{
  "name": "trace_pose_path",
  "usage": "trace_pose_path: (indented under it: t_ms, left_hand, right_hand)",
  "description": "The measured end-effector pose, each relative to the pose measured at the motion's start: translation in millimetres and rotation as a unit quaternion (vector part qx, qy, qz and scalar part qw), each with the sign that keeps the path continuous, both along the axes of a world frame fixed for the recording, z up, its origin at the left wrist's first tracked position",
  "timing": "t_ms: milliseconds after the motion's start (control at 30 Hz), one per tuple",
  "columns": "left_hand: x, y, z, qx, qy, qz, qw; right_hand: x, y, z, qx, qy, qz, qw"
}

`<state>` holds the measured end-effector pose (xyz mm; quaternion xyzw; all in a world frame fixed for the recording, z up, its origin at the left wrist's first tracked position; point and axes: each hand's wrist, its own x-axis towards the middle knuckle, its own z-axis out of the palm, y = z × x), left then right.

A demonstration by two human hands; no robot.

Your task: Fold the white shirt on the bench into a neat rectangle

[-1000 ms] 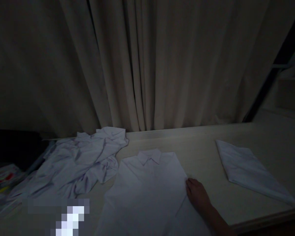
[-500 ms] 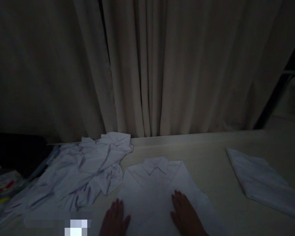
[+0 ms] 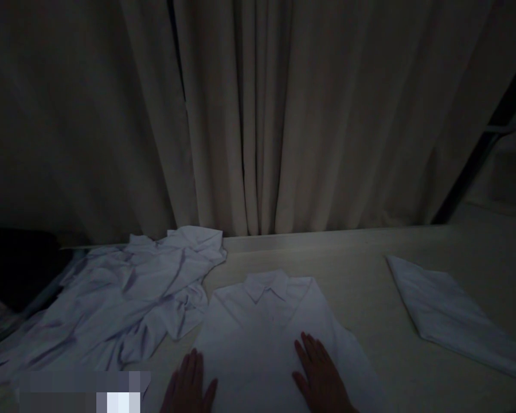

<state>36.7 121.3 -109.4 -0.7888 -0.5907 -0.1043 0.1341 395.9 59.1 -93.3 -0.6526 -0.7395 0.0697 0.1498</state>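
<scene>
The left hand (image 3: 189,384) lies flat and fully open, fingers spread a little, palm down on the near left part of a white collared shirt (image 3: 266,321); it grips nothing and only presses on the cloth. The right hand (image 3: 320,376) is open in the same way, fingers straight and slightly fanned, palm down on the near right part of the same shirt, and it too has hold of nothing. The 2 hands rest apart from each other, with a strip of shirt front between them. The shirt lies spread on a pale table (image 3: 365,287), collar toward the far side, its front up and smooth, the right side folded in so that a slanted edge runs down toward the near right. It sits in the near middle of the table. Just to its left, touching its edge, is a crumpled heap of white garments (image 3: 129,298), full of creases. Well apart on the right lies a folded white cloth (image 3: 447,312), flat and neat, angled toward the near right corner. Behind the table, along its far edge, hangs a pale pleated curtain (image 3: 258,115). The scene is dim, so fine detail on the cloth is hard to make out.
</scene>
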Motion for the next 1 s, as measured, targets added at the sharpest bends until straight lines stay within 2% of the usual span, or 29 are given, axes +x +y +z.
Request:
trace_pose_path:
  t_ms: [133,200,300,400,467,600,767,900,1000]
  left_hand:
    - [-1.7,4.7,7.0,-0.032,-0.014,-0.020,0.999]
    - [7.9,12.3,13.5,-0.016,-0.008,-0.019,1.000]
    - [28.6,26.8,18.3,0.023,-0.002,-0.015,1.000]
    - [40.6,37.5,10.7,0.033,-0.011,-0.039,0.999]
    - [41.1,40.3,1.6,0.038,-0.022,-0.025,0.999]
    - [36.6,38.1,-9.5,0.053,-0.033,-0.009,0.998]
    - [40.0,31.5,-1.3,0.037,-0.030,0.000,0.999]
    - [42.9,31.1,3.0,0.018,-0.029,0.011,0.999]
    - [46.4,36.0,9.4,-0.012,-0.033,0.006,0.999]
  right_hand:
    - [0.8,-0.5,-0.7,-0.010,0.005,0.015,1.000]
    - [2.5,2.4,2.8,-0.018,0.003,0.010,1.000]
    - [11.1,15.6,16.0,0.008,-0.006,-0.038,0.999]
    - [29.2,36.4,30.9,0.025,-0.028,-0.093,0.995]
    - [43.9,48.5,34.4,0.003,-0.044,-0.109,0.993]
    - [65.3,57.1,20.3,-0.029,-0.054,-0.108,0.992]
    - [70.2,52.9,-0.6,0.008,-0.049,-0.107,0.993]
    - [69.1,53.9,-1.0,-0.005,-0.050,-0.103,0.993]
    - [64.8,56.3,9.7,-0.007,-0.050,-0.098,0.994]
